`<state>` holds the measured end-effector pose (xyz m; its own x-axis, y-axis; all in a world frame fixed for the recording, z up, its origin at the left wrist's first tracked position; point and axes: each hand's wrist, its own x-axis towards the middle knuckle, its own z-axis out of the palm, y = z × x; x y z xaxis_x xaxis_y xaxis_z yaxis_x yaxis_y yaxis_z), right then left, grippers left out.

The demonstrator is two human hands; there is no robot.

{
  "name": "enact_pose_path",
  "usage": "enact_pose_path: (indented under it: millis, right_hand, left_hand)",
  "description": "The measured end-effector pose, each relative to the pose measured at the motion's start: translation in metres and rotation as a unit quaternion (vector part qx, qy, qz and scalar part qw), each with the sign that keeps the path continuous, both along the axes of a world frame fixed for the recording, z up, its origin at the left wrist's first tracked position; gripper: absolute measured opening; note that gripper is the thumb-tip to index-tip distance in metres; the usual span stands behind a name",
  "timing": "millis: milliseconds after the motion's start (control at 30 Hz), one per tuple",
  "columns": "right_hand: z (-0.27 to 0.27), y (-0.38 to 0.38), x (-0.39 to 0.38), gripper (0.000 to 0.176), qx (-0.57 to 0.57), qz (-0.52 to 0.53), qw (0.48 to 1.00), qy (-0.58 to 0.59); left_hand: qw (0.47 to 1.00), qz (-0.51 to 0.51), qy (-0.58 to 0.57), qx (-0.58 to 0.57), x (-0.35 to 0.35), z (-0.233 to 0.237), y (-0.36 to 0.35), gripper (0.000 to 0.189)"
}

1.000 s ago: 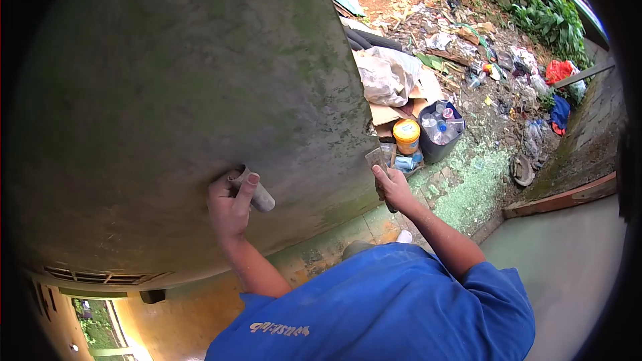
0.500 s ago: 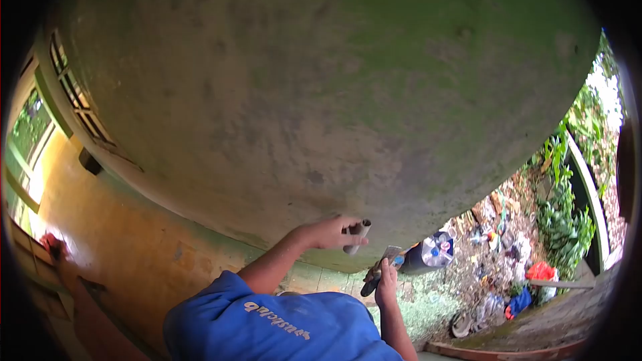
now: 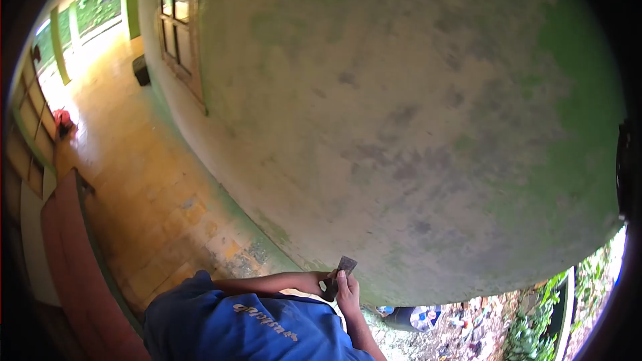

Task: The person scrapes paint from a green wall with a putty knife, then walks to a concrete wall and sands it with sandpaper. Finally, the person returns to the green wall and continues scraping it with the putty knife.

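My right hand (image 3: pixel 349 294) is closed round a scraper, its thumb pressed on the flat blade. The dark blade (image 3: pixel 346 265) points up and away from me. Close beside it, my left hand (image 3: pixel 324 285) is curled in against a dark part that looks like the scraper's handle. Whether the grey tube seen earlier is still in my left fingers I cannot make out. Both hands are in front of my blue shirt, near the foot of a worn wall (image 3: pixel 374 147) with patchy green paint.
A tiled walkway (image 3: pixel 160 180) runs off to the left, past a window (image 3: pixel 177 20) and a dark block (image 3: pixel 140 70). A reddish bench-like surface (image 3: pixel 70 254) is at left. At lower right are a dark container (image 3: pixel 404 319), litter and plants (image 3: pixel 535 324).
My view has turned toward the walkway on the left. My hands, apart before, have come together at the scraper. The grey tube in my left hand no longer shows.
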<state>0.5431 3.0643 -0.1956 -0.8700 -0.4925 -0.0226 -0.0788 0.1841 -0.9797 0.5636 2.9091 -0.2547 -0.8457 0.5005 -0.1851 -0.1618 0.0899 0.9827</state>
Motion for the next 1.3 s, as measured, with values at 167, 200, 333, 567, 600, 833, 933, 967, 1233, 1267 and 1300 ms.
enact_pose_path:
  millis: [167,200,333,567,600,833,933,967,1233,1267,1300]
  right_hand:
    - [-0.005,-0.051,-0.002,0.040,-0.016,0.079,0.997,-0.007]
    - [-0.008,-0.059,-0.002,0.040,-0.005,0.095,0.995,0.019]
    - [0.006,-0.084,0.001,0.038,0.057,0.141,0.987,0.043]
    - [0.015,-0.107,-0.004,0.027,0.131,0.256,0.948,0.138]
    - [0.014,-0.111,-0.007,0.027,0.132,0.272,0.943,0.139]
    - [-0.027,-0.155,-0.019,0.038,0.072,0.434,0.867,0.235]
    - [-0.010,-0.175,0.003,0.039,0.088,0.482,0.844,0.218]
    - [-0.019,-0.180,0.008,0.039,0.087,0.484,0.844,0.215]
    - [-0.028,-0.256,0.035,0.034,0.078,0.453,0.888,0.008]
    - [-0.027,-0.271,0.039,0.027,0.061,0.432,0.898,-0.056]
    - [-0.029,-0.291,0.041,0.024,0.035,0.445,0.892,-0.069]
  left_hand:
    - [0.994,0.038,0.029,-0.097,0.012,-0.003,-0.045,0.079]
    - [0.994,0.048,0.031,-0.096,0.019,-0.001,-0.053,0.079]
    - [0.985,0.152,-0.068,0.042,0.044,0.001,-0.064,0.073]
    - [0.977,0.202,0.032,0.058,0.062,0.022,-0.071,0.040]
    - [0.970,0.227,0.058,0.057,0.066,0.025,-0.072,0.040]
    - [0.936,0.342,0.030,0.075,0.099,-0.038,-0.079,0.024]
    - [0.884,0.450,-0.004,0.128,0.124,-0.027,-0.079,0.016]
    - [0.894,0.429,-0.024,0.124,0.133,-0.021,-0.089,0.018]
    - [0.885,0.440,-0.022,0.152,0.168,-0.017,-0.173,0.042]
    - [0.885,0.441,-0.024,0.149,0.178,-0.018,-0.190,0.042]
    - [0.877,0.452,-0.049,0.152,0.188,-0.018,-0.208,0.046]
